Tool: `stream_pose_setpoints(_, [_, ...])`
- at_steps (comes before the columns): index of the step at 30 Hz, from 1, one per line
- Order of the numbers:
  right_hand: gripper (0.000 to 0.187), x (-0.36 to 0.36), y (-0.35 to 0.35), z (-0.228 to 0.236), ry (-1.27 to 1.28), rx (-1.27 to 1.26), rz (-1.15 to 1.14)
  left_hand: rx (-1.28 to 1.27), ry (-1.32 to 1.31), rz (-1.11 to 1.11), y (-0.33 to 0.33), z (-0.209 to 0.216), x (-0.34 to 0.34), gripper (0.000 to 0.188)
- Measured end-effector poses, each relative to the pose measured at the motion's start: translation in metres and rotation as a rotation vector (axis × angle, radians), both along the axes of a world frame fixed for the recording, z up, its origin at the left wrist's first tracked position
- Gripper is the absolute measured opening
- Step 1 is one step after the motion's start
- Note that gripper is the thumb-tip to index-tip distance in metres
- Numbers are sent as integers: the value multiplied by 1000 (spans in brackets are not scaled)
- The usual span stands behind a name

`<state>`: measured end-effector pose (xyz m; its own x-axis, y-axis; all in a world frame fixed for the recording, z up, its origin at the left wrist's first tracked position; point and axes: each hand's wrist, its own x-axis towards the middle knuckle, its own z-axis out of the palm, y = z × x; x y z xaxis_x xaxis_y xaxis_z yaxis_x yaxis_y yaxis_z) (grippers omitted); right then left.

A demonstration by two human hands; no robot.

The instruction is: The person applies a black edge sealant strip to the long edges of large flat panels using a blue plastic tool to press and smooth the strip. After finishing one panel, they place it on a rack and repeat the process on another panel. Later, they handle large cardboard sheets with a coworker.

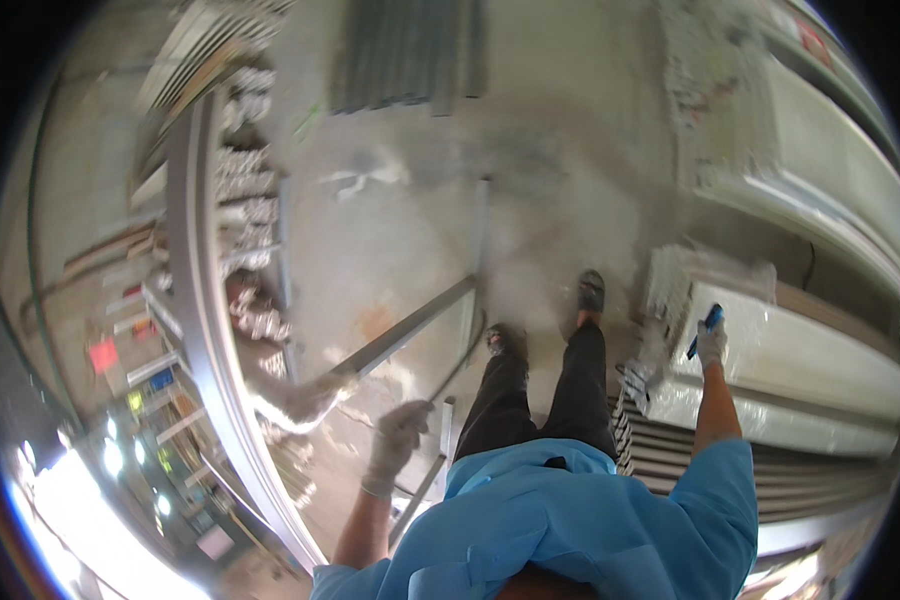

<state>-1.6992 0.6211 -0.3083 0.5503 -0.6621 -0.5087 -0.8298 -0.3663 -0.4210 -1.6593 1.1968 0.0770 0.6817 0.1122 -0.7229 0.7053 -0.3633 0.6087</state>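
My right hand point(712, 343), in a white glove, grips a slim blue-and-black hand tool point(707, 329) out to my right. Its exact kind is too small to tell. Below it lies a long white wrapped bundle point(760, 335). My left hand point(399, 436), also gloved and blurred by motion, is held low in front of me with its fingers curled in. A thin dark curved strip point(460, 365) runs up from beside its fingers; whether the hand holds it is unclear. Near this hand a grey metal bar point(410, 325) slants across a stand above the floor.
Long wrapped bundles point(830, 150) and dark stacked profiles point(770, 470) line my right side. At my left a long metal beam point(205, 280) fronts a rack of wrapped profile ends point(250, 215). Grey lengths point(400, 60) lie on the floor ahead.
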Motion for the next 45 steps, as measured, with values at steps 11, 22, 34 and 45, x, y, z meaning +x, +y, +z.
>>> stream_pose_setpoints(11, [35,253,324,302,-715,1312,111,549,-934,23,105,138,30,21])
stream_pose_setpoints(22, [35,330,550,513,-298,1057,1696,706,-1219,30,195,169,51,24])
stream_pose_setpoints(34, [26,427,563,506,-200,769,1862,916,-1157,189,217,165,100,30])
stream_pose_setpoints(45, [32,601,545,579,-1433,30,1584,1269,-1091,-44,154,174,245,18])
